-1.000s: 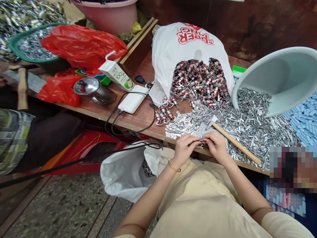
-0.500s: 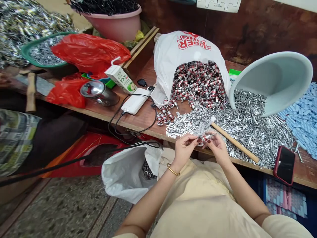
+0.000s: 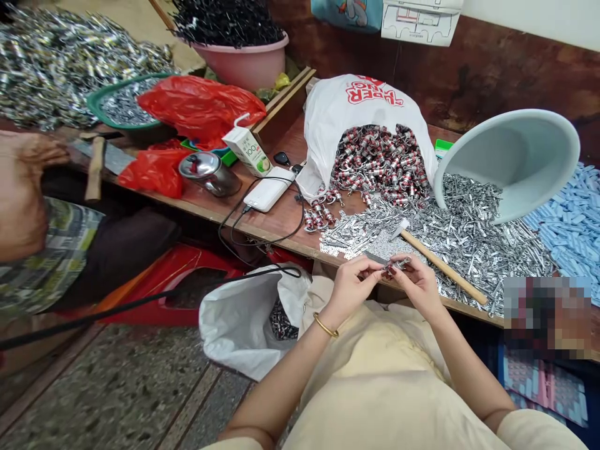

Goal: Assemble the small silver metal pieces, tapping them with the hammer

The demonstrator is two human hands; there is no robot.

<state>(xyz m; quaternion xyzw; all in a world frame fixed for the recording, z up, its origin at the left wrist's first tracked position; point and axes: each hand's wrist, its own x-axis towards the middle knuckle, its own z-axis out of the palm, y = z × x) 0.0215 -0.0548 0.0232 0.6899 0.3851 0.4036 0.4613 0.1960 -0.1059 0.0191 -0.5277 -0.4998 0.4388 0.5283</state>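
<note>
Your left hand (image 3: 359,280) and right hand (image 3: 419,282) are both closed at the fingertips on one small red-and-silver fitting (image 3: 402,264), held just on your side of the hammer (image 3: 443,265), near its head. The hammer lies on loose metal parts (image 3: 499,256), its handle slanting toward you and to the right. Beyond it to the left, a white plastic bag (image 3: 323,125) spills similar fittings (image 3: 375,165); beyond it to the right lies a tipped grey tub (image 3: 527,150), with blue pieces (image 3: 567,219) farther right.

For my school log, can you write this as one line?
left hand: at small metal part | right hand: holding it | wooden-handled tool: on metal pieces
</note>
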